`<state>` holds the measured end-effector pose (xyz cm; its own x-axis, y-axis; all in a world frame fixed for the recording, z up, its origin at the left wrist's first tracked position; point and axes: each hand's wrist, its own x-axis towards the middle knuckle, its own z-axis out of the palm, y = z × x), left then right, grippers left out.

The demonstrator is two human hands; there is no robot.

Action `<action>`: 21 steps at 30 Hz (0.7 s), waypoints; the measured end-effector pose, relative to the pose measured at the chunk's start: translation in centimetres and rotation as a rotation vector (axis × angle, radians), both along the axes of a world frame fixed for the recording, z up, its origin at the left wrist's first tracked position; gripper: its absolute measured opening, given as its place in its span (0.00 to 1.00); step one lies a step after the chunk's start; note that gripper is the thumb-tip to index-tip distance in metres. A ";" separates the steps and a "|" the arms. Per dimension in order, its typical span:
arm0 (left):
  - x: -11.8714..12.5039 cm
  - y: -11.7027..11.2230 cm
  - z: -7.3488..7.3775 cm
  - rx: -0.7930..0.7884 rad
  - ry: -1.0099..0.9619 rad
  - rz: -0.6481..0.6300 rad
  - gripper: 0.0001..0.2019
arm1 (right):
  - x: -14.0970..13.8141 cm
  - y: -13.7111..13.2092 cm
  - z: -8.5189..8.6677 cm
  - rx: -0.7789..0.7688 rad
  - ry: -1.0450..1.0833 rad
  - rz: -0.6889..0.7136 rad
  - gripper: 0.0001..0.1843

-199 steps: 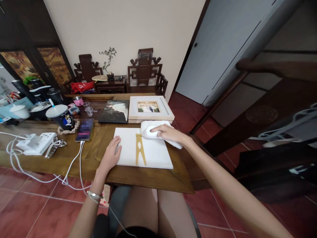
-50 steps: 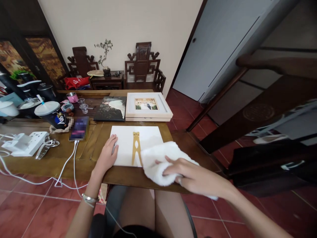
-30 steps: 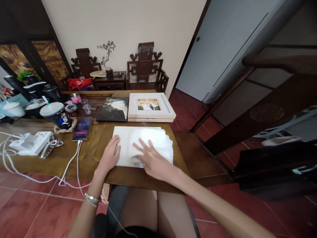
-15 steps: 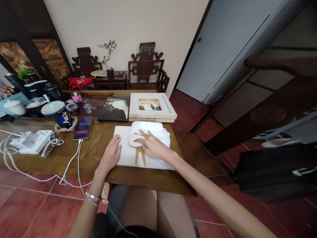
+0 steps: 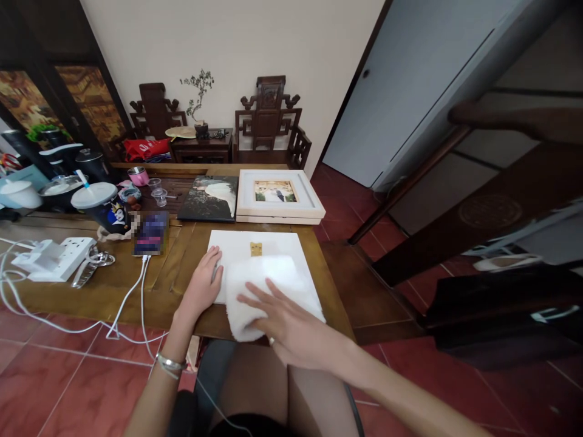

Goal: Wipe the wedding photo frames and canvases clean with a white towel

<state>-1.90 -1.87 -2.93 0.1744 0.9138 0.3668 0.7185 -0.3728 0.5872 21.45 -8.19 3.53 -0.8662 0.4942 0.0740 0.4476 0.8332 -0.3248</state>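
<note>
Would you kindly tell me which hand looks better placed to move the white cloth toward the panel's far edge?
Probably the right hand: it is spread on the white cloth, which covers part of the white panel. The left hand lies at the panel's left edge and holds no cloth.

The cloth (image 5: 291, 276) hides some of the board (image 5: 230, 244) and gold shape (image 5: 255, 249). The right hand (image 5: 288, 323) hides some cloth. Blocky squares blur the phone (image 5: 152, 233). The right edge cuts off 1 chair (image 5: 489, 208).

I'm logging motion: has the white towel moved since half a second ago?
Yes, the white towel has shifted toward the person, away from the framed photo.
</note>
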 end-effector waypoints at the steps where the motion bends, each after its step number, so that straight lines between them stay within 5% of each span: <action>1: 0.0 0.0 -0.1 0.005 -0.002 0.000 0.19 | 0.1 0.6 0.1 -0.018 0.008 -0.012 0.29; 10: 0.0 -0.1 0.8 -0.062 -0.197 0.016 0.20 | -4.8 9.7 -0.1 0.137 -0.168 -0.329 0.28; 16: -0.4 -0.2 1.7 -0.114 -0.680 0.063 0.26 | -7.0 5.6 -0.2 0.205 -0.137 -0.028 0.22; 21: 0.3 -0.8 1.4 -0.082 -0.359 0.084 0.25 | -3.1 1.9 0.8 0.018 -0.101 0.087 0.21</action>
